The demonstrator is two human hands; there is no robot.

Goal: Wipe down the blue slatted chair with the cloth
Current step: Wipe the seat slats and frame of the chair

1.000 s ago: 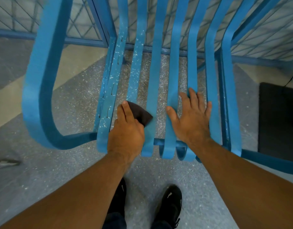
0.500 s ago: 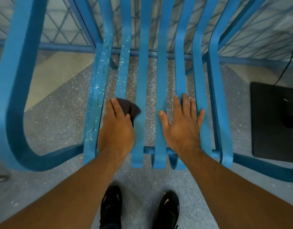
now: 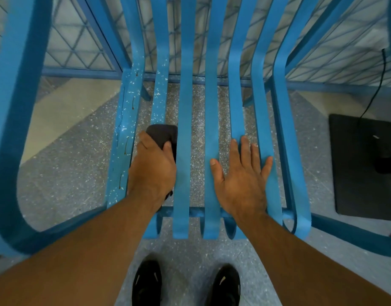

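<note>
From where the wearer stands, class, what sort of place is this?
Probably an outdoor or semi-outdoor spot such as a balcony or patio, though that is a guess: a blue mesh railing runs behind the chair, and the floor is speckled terrazzo.

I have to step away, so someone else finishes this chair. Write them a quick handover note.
Left hand: closed on the dark cloth, pressing it on the second seat slat from the left.
Right hand: open, flat on the right-side slats, steadying the blue slatted chair.
Done: cannot tell for sure; the middle and right slats look free of specks.
Left: the two leftmost slats ahead of the cloth are speckled white, with brown drip marks on the outer one.
</note>
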